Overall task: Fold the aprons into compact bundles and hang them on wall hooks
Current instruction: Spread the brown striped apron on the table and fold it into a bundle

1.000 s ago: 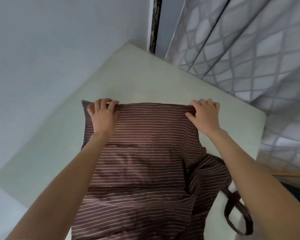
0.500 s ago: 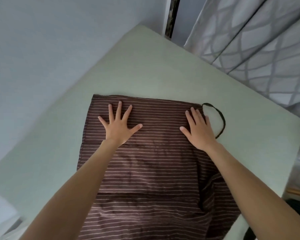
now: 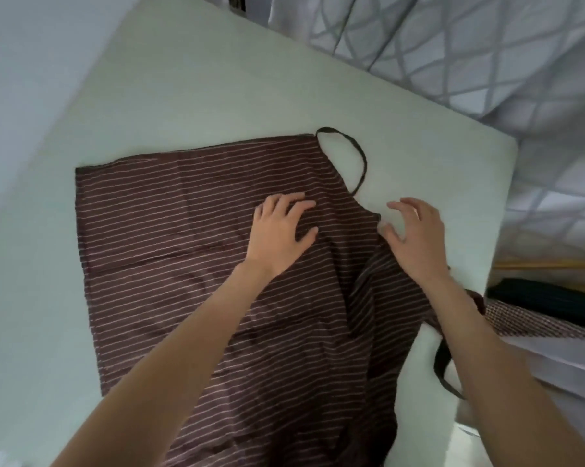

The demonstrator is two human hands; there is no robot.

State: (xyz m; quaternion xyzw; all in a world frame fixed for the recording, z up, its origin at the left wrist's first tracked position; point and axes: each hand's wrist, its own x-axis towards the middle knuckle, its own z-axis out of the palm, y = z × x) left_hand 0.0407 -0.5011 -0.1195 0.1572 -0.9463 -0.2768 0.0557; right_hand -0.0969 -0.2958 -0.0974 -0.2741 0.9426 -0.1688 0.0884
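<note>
A brown apron with thin pale stripes (image 3: 183, 230) lies spread flat on a pale green table (image 3: 200, 96). Its dark neck loop (image 3: 355, 153) sticks out past the far right corner. My left hand (image 3: 281, 234) rests palm down on the cloth near its right side, fingers slightly bent. My right hand (image 3: 415, 237) hovers at the apron's right edge with fingers loosely spread, holding nothing. A dark tie strap (image 3: 442, 365) trails off the table on the right, under my right forearm.
A grey wall (image 3: 31, 62) runs along the left of the table. Patterned grey curtains (image 3: 452, 45) hang behind and to the right. Beyond the table's right edge lie a checked cloth (image 3: 527, 323) and a dark item (image 3: 547, 298).
Both hands let go of the folded top edge, pressed the cloth flat, then slid right. My left hand now rests near the right side and my right hand is at the edge.
</note>
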